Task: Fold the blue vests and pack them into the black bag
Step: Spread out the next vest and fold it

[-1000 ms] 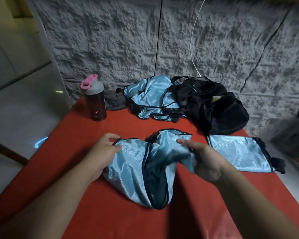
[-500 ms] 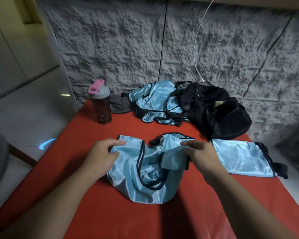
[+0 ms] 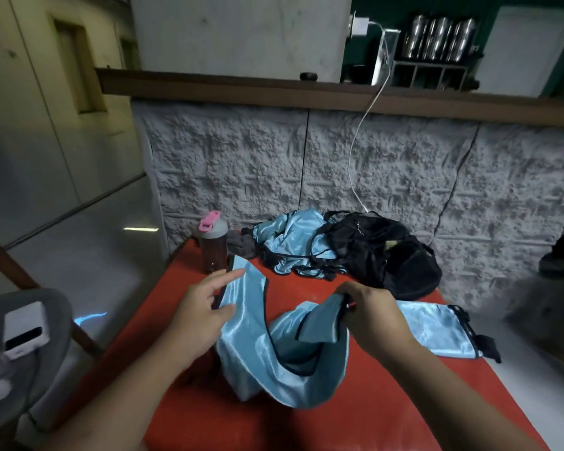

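Both hands held the blue vest (image 3: 267, 356) at frame centre: left hand (image 3: 202, 315) pinching one strap, right hand (image 3: 372, 312) gripping the other.

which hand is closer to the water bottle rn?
Left. The left hand sits just below the water bottle, index finger reaching toward its base. The right hand is farther right, across the blue vest.
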Motion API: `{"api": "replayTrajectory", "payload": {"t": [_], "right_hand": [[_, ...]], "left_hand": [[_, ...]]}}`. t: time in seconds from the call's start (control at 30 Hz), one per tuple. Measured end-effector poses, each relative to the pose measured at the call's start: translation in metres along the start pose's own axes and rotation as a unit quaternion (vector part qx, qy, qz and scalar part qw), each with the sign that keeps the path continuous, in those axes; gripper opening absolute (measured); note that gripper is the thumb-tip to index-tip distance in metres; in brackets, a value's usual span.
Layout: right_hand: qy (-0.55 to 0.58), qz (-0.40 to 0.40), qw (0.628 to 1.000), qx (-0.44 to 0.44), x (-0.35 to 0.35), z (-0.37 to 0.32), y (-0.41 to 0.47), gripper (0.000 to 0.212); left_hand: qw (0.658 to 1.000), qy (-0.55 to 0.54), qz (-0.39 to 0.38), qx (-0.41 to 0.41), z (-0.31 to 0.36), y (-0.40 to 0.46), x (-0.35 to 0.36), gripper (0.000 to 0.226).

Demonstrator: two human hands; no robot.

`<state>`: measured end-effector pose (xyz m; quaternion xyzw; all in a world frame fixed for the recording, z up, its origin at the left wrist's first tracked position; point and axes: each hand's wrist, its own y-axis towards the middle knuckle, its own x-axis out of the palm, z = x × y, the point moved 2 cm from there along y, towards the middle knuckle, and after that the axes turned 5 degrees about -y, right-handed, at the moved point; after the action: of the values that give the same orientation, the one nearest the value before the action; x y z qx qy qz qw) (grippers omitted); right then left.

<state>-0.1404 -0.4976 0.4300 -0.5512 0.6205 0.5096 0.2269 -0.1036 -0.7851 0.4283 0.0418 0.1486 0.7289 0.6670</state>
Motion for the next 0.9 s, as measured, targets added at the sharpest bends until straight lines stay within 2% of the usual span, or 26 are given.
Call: {"api": "replayTrajectory", "payload": {"t": [0.1, 0.2, 0.37, 0.53, 0.6, 0.7, 0.83, 0.9], "right_hand": [[0.010, 0.086, 0.996, -0.008, -0.037, -0.011, -0.004, 0.025], [0.079, 0.120, 0.990, 0.010, -0.077, -0.020, -0.005, 0.005], [0.215, 0.171, 0.960, 0.050, -0.141, -0.032, 0.018, 0.015], [0.305, 0.197, 0.927, 0.094, -0.168, -0.037, 0.067, 0.024], [0.310, 0.188, 0.925, 0.110, -0.156, -0.026, 0.094, 0.027], [0.258, 0.153, 0.942, 0.147, -0.110, 0.004, 0.133, 0.033], [0.211, 0.077, 0.951, 0.214, -0.005, 0.062, 0.167, 0.038], [0.181, 0.039, 0.948, 0.258, 0.062, 0.099, 0.175, 0.040]], "left_hand": [[0.998, -0.043, -0.009, 0.034, 0.039, -0.008, -0.010, 0.068], [0.992, -0.113, -0.029, 0.048, 0.079, -0.017, -0.021, 0.064], [0.981, -0.161, -0.042, 0.103, 0.132, -0.010, -0.035, 0.063], [0.969, -0.230, -0.042, 0.085, 0.150, 0.039, -0.044, 0.064], [0.970, -0.236, -0.030, 0.058, 0.133, 0.068, -0.044, 0.065], [0.983, -0.185, -0.013, 0.007, 0.074, 0.113, -0.037, 0.067], [0.999, -0.027, 0.012, -0.037, -0.043, 0.164, -0.020, 0.075], [0.994, 0.080, 0.010, -0.069, -0.112, 0.182, -0.009, 0.074]]}}
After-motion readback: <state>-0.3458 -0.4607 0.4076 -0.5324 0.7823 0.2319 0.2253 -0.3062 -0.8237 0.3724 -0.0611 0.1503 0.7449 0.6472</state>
